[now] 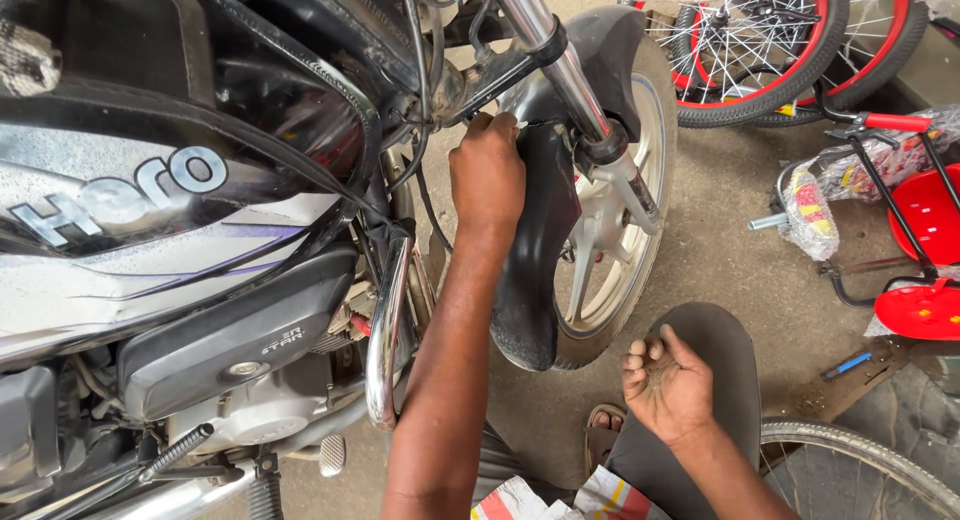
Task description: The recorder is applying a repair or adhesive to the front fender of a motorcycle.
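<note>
Reaching up, left hand [487,175] grips the mudguard [535,250]; right hand [665,380] rests half-curled, empty.

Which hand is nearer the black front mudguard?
Left. The left hand reaches up against the black front mudguard by the fork; the right hand rests on the knee, apart from it.

Upper right of frame: 2 small bicycle wheels [760,50] with red rims, black tyres, silver spokes, overlapping. Right edge: red plastic seat [925,265] on black frame, red handlebar grip [897,122] above it, plastic-wrapped parts [812,212] just beside. Lower right: blue-handled tool [848,365] on concrete floor [740,250], grey rim of another wheel [860,465] near bottom corner. Bottom centre: sandalled foot [603,432], crumpled printed paper [560,500] next to it.
</note>
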